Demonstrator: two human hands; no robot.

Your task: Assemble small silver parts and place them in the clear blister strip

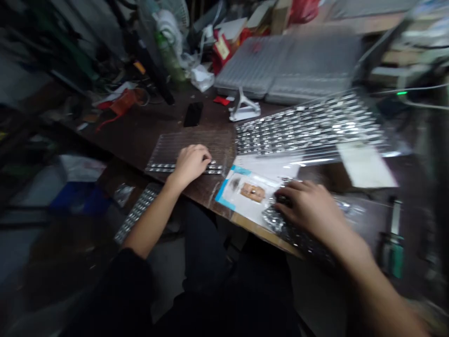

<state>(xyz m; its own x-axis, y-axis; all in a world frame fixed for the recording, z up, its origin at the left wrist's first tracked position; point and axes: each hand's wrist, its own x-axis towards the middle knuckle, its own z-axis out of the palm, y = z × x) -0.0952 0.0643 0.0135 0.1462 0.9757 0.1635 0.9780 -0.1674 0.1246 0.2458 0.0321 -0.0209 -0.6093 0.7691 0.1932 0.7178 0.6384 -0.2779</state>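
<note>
My left hand [191, 164] rests with curled fingers on a clear ridged tray [196, 143], over its near rows of small shiny parts. Whether anything is between those fingers is hidden. At the right, my right hand [303, 203] lies on a pile of small shiny metal parts [277, 219] near the table's front edge, its fingers bent into the pile. Blur hides what its fingertips hold. Between my hands is a white sheet with a blue border [226, 192], and on it lies a small brown piece [252, 192].
Behind my right hand stands a large tray of shiny parts [308, 124], with stacked clear trays [287, 65] beyond. A white bracket [244, 108] and a black phone [193, 114] lie farther back. A green-handled tool [396, 255] is at the right.
</note>
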